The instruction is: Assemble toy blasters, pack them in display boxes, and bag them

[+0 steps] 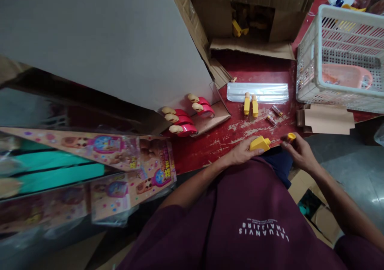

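My left hand (241,153) is closed around a yellow plastic bottle-like piece (259,143) with a narrow neck pointing right. A short way to its right, my right hand (301,153) pinches a small round yellow cap-like piece (291,136) between thumb and fingers. The two pieces are apart, just over the table's near edge. Beyond my hands lie two yellow pieces (247,106) with pale, rounded tops, resting partly on a stack of clear plastic bags (270,89). Small clear-wrapped cylinders (271,120) lie to the right of them.
Several red toys with tan tops (183,129) stand at left on the red table (192,158). An open cardboard box (216,18) stands at the back, a white slatted basket (309,74) at right. Folded cardboard (328,119) overhangs the right edge. Printed packages (156,162) fill the left.
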`<state>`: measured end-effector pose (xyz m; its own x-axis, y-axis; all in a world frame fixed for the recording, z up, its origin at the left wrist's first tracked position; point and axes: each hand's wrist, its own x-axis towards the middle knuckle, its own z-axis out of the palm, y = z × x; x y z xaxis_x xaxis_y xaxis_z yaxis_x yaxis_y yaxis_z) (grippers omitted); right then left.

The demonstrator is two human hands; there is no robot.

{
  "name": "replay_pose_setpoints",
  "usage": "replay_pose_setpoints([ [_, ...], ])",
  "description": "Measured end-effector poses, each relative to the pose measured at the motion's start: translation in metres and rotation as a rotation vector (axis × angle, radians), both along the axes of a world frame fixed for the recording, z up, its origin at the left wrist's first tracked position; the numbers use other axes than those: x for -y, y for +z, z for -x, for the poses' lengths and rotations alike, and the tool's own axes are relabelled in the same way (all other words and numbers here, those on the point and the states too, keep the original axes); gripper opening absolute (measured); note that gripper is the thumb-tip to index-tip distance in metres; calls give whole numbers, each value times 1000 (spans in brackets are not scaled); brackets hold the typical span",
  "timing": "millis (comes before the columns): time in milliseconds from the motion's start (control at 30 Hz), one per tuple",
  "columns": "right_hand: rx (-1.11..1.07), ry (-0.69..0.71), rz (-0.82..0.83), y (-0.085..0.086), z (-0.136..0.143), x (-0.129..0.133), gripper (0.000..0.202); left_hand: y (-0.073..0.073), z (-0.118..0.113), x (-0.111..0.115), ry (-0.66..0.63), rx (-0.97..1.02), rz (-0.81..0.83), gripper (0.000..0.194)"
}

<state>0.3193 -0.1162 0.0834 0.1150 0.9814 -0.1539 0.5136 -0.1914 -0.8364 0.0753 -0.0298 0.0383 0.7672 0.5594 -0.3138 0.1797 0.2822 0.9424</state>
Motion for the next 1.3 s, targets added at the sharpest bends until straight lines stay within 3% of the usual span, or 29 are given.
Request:
replay_pose_setpoints([
  [133, 280, 293, -87, -3, -2, 0, 40, 4, 4, 0, -15, -41, -12, 66],
  [333, 227, 481, -252, 3, 5, -4, 23, 17, 10, -4, -109, -49, -100, 56],
  [533, 158, 531, -350, 8, 12, 3, 29, 35, 19, -6, -294, -137, -223, 41],
  [733, 151, 589, -319, 10, 13, 19, 27, 39, 19, 0, -428, -125, -240, 37],
  [1133, 103, 624, -255, 2, 15, 34, 29, 38, 18, 16, -476, -230, -330, 38],
  [1300, 11, 640, -79, 8, 12, 28, 32, 38, 18, 20, -483, -299, -443, 39],
])
